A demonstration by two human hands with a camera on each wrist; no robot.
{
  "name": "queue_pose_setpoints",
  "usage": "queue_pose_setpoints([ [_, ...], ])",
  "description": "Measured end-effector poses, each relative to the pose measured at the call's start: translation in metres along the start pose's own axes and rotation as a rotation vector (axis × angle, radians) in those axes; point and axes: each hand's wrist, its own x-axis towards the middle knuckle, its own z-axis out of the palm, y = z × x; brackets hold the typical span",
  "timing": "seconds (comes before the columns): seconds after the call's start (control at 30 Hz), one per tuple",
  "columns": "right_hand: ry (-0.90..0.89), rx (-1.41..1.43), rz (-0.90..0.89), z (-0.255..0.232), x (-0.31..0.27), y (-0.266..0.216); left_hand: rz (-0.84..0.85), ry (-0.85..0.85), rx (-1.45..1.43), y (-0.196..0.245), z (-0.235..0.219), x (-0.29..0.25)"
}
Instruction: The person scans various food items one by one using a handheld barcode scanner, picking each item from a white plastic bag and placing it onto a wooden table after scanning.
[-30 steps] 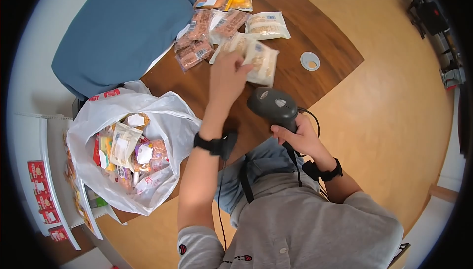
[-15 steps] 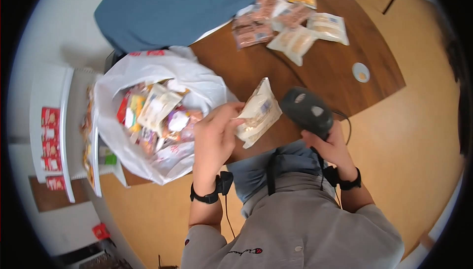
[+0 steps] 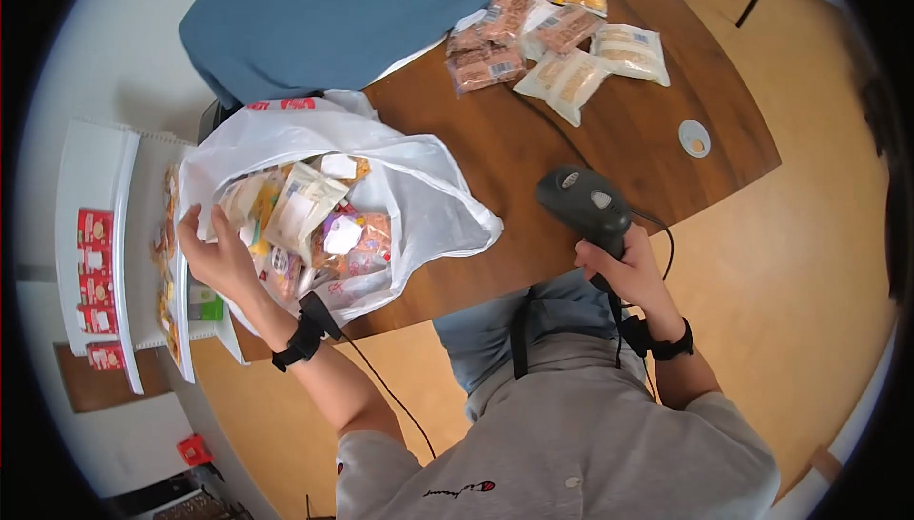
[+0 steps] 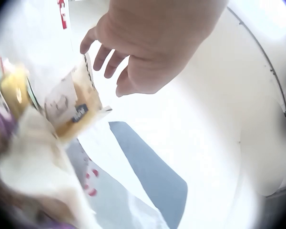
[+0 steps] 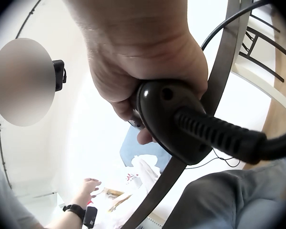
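My left hand (image 3: 221, 258) hovers at the left rim of a white plastic bag (image 3: 443, 201), its fingers spread and loosely bent around nothing. Just below those fingers, a cream food packet (image 4: 78, 107) with a white label leans inside the bag in the left wrist view. Another cream packet (image 3: 303, 206) and several packaged foods lie in the bag. My right hand (image 3: 633, 268) grips a dark barcode scanner (image 3: 586, 201) by its handle, over the table's near edge. From the handle's base runs a thick black cable (image 5: 219, 138) in the right wrist view.
Several meat-coloured packets (image 3: 486, 68) and pale packets (image 3: 568, 82) lie at the back of the brown table (image 3: 657, 153). A blue cloth-covered object (image 3: 324, 20) stands behind the bag. White shelves (image 3: 143, 263) with red boxes (image 3: 95, 268) are at the left.
My left hand picked up a cream packet from the table, carried it left past the scanner, and let it go in the bag. The right hand keeps its hold on the scanner.
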Motion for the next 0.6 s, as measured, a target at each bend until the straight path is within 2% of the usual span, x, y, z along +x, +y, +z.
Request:
queue_pose_setpoints([
  [0.07, 0.015, 0.012, 0.008, -0.001, 0.000, 0.002, 0.054, -0.044, -0.102, 0.044, 0.015, 0.007],
  [0.13, 0.016, 0.016, 0.019, 0.000, -0.001, 0.003, 0.095, -0.084, -0.195, 0.063, 0.042, 0.011],
  [0.2, 0.001, 0.021, 0.007, -0.001, -0.002, 0.003, 0.084, -0.306, -0.029, 0.065, 0.071, 0.013],
  [0.23, 0.008, 0.016, 0.007, -0.004, -0.002, 0.003, 0.084, -0.308, -0.037, 0.063, 0.076, 0.010],
  [0.27, -0.015, 0.011, -0.004, -0.006, -0.003, 0.003, 0.040, -0.442, 0.006, 0.060, 0.081, 0.006],
  [0.3, -0.036, 0.011, -0.016, -0.007, -0.004, 0.004, 0.002, -0.577, 0.052, 0.053, 0.088, 0.002],
  [0.33, -0.020, 0.017, -0.012, -0.008, -0.004, 0.005, 0.029, -0.621, -0.007, 0.030, 0.097, -0.001],
  [0.4, -0.035, 0.056, 0.009, -0.008, -0.003, 0.007, 0.001, -0.630, 0.006, 0.015, 0.091, 0.005],
  [0.47, -0.030, 0.038, -0.003, -0.007, 0.000, 0.003, -0.041, -0.633, 0.024, 0.021, 0.086, 0.010],
  [0.5, -0.036, 0.018, -0.019, -0.006, 0.001, 0.000, -0.003, -0.566, 0.060, 0.023, 0.082, 0.015],
  [0.53, -0.036, 0.016, -0.018, -0.006, 0.002, -0.001, 0.035, -0.495, 0.095, 0.031, 0.077, 0.022],
  [0.6, -0.041, 0.006, -0.015, -0.004, 0.002, -0.003, 0.137, -0.381, -0.096, 0.083, 0.070, 0.024],
])
